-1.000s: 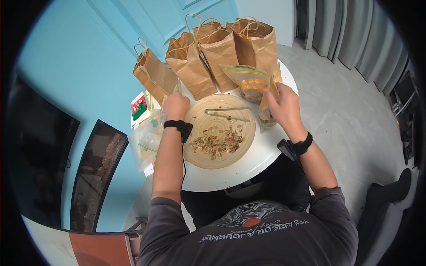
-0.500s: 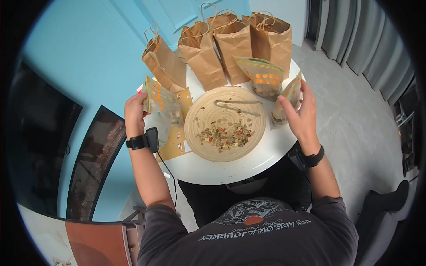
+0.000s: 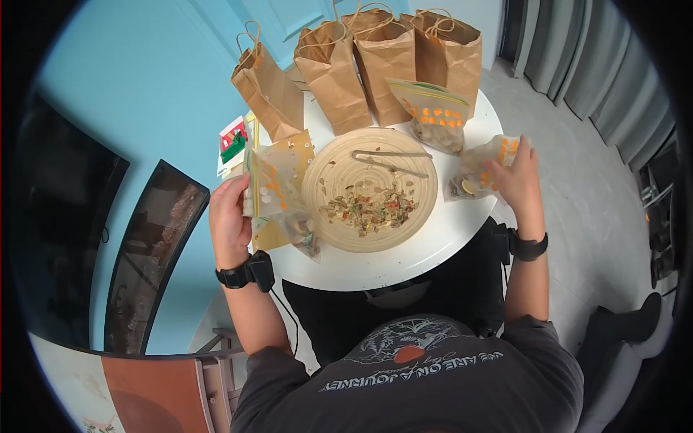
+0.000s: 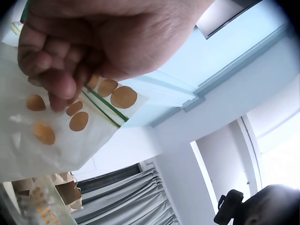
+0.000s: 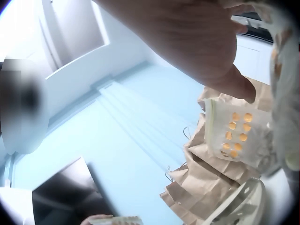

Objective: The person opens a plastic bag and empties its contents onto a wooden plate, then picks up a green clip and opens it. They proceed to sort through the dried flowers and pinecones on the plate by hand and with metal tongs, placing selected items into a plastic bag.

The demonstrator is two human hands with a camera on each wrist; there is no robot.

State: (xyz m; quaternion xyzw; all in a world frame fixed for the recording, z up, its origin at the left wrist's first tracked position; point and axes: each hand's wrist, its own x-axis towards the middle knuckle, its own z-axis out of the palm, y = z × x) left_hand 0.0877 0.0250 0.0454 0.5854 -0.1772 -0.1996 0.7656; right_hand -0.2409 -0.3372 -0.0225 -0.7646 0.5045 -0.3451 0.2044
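Observation:
My left hand (image 3: 229,213) pinches the zip edge of a clear zip bag with orange dots (image 3: 278,195). That bag tilts toward the plate, its dark mixed contents sunk in the lower corner beside the plate's left rim. In the left wrist view the thumb and fingers close on the bag's green zip (image 4: 108,110). On the right, my right hand (image 3: 521,180) holds a second dotted zip bag (image 3: 473,169) by its upper part, thumb in front and fingers behind. Between them lies a round ribbed plate (image 3: 325,155) with scattered dried flakes (image 3: 372,209) and metal tongs (image 3: 390,160).
A third dotted zip bag (image 3: 437,119) stands behind the plate. Several brown paper bags (image 3: 332,86) with twisted handles line the table's far side. A brown sheet (image 3: 271,238) and a red-green packet (image 3: 232,141) lie at the left. The white table's edge (image 3: 375,281) curves close to the person.
My left hand moved left from beside the plate, bringing up a zip bag that now tilts toward the plate. My right hand shifted right, and its bag leans over that way.

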